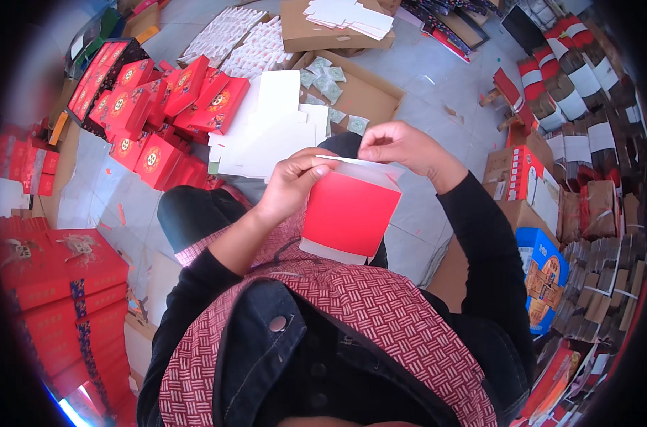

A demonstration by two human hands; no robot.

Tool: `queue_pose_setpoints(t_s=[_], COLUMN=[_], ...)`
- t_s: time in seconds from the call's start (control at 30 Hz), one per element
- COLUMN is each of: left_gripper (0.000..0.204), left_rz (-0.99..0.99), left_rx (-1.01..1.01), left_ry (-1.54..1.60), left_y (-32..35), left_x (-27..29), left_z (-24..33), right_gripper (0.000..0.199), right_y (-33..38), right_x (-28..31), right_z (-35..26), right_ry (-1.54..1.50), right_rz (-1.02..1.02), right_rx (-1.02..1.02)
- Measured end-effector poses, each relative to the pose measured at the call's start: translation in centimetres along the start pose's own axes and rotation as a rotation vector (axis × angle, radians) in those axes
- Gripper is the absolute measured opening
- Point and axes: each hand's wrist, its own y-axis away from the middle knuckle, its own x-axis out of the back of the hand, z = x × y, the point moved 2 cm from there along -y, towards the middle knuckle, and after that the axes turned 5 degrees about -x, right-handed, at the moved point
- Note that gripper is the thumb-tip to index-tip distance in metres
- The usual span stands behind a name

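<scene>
In front of my lap is a red box [352, 215] with pale, translucent-looking wrap or lining showing along its top and bottom edges. My left hand [298, 179] is closed on its upper left corner, thumb on the near side. At the far edge of the box, my right hand [402, 151] is curled with thumb and forefinger together. Whatever those fingers pinch, if anything, is too small to make out. Just beyond my left hand lie flat white card blanks [266, 135].
Decorated red boxes [170, 99] are heaped at the far left, with taller red stacks [60, 285] near left. An open carton [377, 99] holds small clear packets [327, 82]. Bundled cardboard [594, 277] and a blue box [540, 277] stand at right.
</scene>
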Motion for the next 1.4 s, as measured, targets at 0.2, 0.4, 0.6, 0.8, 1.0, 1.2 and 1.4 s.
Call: queue_pose_setpoints(t_s=[0.2,0.4,0.6,0.8,1.0,1.2,1.4], left_gripper=[0.017,0.015,0.041,0.042,0.031,0.021,0.016], left_rz=[0.029,0.058,0.053,0.020,0.021,0.052,0.071], left_rx=[-0.009,-0.027,-0.051,-0.040,-0.024,-0.054,-0.039], left_ry=[-0.064,0.117,0.283,0.257,0.274,0.241,0.225], left_y=[0.7,0.9,1.4,1.3,1.5,1.5,1.4], left_x=[0.1,0.3,0.6,0.9,0.7,1.5,1.2], left_z=[0.2,-0.4,-0.9,-1.1,-1.2,-2.0,-2.2], right_gripper=[0.034,0.039,0.032,0.031,0.027,0.026,0.023], right_y=[-1.2,-1.7,-1.0,-0.9,-0.7,0.6,4.4], right_x=[-2.6,-3.0,-3.9,-4.3,-4.9,-1.6,-2.2], right_z=[-0.7,-0.5,0.4,0.5,-1.1,-1.1,3.1], right_ry=[0.101,0.050,0.349,0.587,0.745,0.121,-0.218], right_rz=[-0.086,-0.080,0.122,0.130,0.118,0.293,0.356], right_rx=[-0.069,-0.006,0.121,0.289,0.237,0.129,0.037])
